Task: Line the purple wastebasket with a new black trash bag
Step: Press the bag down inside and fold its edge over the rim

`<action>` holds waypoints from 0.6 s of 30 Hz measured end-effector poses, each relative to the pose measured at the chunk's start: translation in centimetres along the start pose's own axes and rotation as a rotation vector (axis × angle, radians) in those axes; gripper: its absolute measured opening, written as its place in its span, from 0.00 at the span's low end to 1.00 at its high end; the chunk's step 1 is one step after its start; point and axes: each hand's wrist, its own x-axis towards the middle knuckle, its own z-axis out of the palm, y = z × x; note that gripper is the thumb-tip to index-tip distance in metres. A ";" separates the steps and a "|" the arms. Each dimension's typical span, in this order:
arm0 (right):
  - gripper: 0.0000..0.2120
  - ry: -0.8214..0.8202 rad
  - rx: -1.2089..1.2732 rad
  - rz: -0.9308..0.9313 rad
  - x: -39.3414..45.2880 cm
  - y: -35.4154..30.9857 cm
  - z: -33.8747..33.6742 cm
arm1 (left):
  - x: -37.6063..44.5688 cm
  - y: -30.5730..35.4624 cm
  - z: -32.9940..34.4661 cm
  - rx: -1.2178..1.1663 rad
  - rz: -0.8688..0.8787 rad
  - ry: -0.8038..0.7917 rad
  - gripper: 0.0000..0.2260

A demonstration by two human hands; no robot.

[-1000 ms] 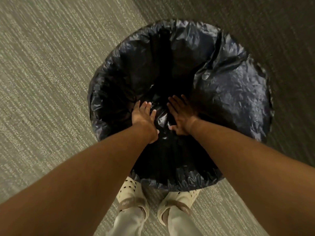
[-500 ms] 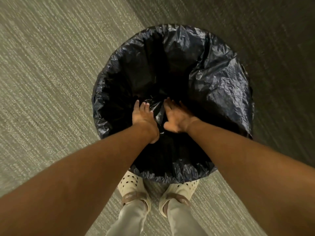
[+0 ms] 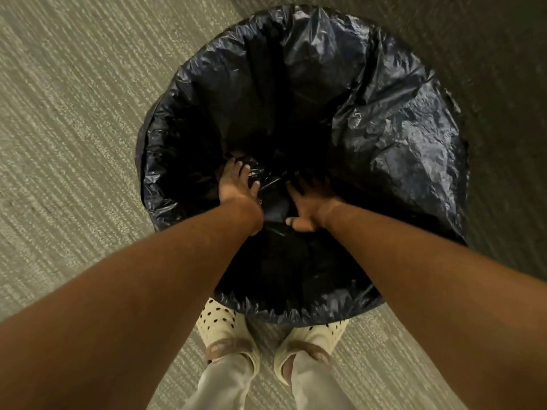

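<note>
A black trash bag [image 3: 399, 137] is spread over the round mouth of the wastebasket and hides its purple body entirely. The bag's crinkled edge hangs over the rim all around. Both my arms reach down inside the bag. My left hand [image 3: 236, 184] lies flat with fingers spread against the plastic at the bottom left. Beside it, my right hand [image 3: 310, 202] presses the plastic too, palm down, fingers apart, its fingertips lost in the dark. Neither hand grips anything.
The wastebasket stands on grey ribbed carpet [image 3: 74, 128], darker to the upper right [image 3: 503, 69]. My feet in cream perforated clogs [image 3: 225, 329] stand right against the near side of the basket.
Both hands have pushed deeper into the bag and slightly apart. The view has moved closer, so the bag's opening looks larger.
</note>
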 end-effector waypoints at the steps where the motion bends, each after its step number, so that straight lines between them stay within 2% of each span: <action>1: 0.42 -0.046 0.017 0.043 -0.2 0.2 0.0 | 0.0 0.0 0.1 0.011 -0.012 -0.006 0.34; 3: 0.43 -0.056 0.006 0.062 -0.6 0.3 -0.3 | -0.3 0.1 -0.1 0.002 -0.012 0.012 0.33; 7: 0.38 0.270 -0.178 -0.054 -1.9 -0.6 -1.9 | -1.0 0.3 -1.4 -0.030 0.056 0.188 0.33; 9: 0.39 0.318 -0.329 -0.064 -1.9 -0.6 -3.2 | -0.9 0.1 -2.1 -0.004 0.075 0.254 0.33; 11: 0.34 0.309 -0.399 0.016 -1.5 0.0 -4.4 | -0.4 -0.5 -2.3 0.022 0.026 0.250 0.33; 13: 0.25 0.350 -0.336 0.015 -0.8 1.1 -4.4 | 0.3 -1.3 -1.8 0.032 -0.071 0.210 0.35; 16: 0.25 0.243 -0.234 0.052 -1.1 2.1 -4.0 | 0.8 -1.8 -1.1 0.050 -0.124 0.191 0.37; 18: 0.33 0.144 -0.383 0.076 -1.2 2.3 -4.4 | 0.2 -1.5 -1.2 0.071 -0.085 0.219 0.36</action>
